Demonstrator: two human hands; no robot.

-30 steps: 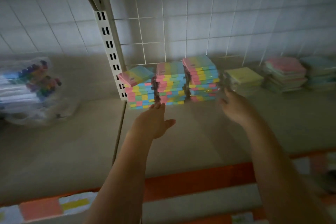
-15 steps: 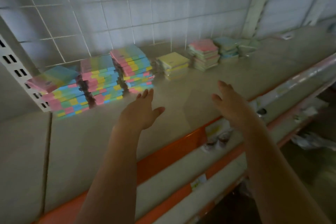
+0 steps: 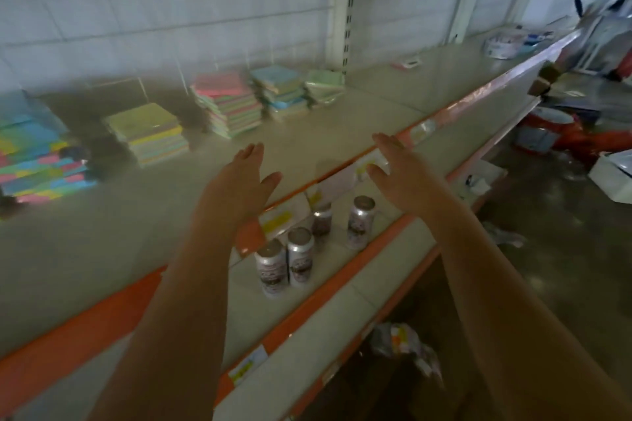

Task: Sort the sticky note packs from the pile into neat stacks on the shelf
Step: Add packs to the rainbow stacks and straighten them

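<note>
Sticky note packs stand in stacks along the back of the beige shelf (image 3: pixel 307 147): a multicoloured stack (image 3: pixel 37 154) at far left, a yellow-topped stack (image 3: pixel 147 131), a pink-topped stack (image 3: pixel 227 102), a blue-topped stack (image 3: pixel 280 90) and a low green stack (image 3: pixel 325 85). My left hand (image 3: pixel 244 178) hovers open above the shelf's front part, fingers spread, holding nothing. My right hand (image 3: pixel 396 167) is open too, over the orange front edge, and it holds nothing. Both hands are well in front of the stacks and touch none of them.
Several silver cans (image 3: pixel 294 256) stand on the lower shelf below my hands. An upright shelf post (image 3: pixel 343 10) rises behind the green stack. Small packs (image 3: pixel 506 43) lie far right on the shelf. Buckets and boxes (image 3: pixel 543 128) sit on the floor at right.
The view has swung to the right along the shelf. Both hands have drawn back from the multicoloured stacks and moved right with it, still open and holding nothing.
</note>
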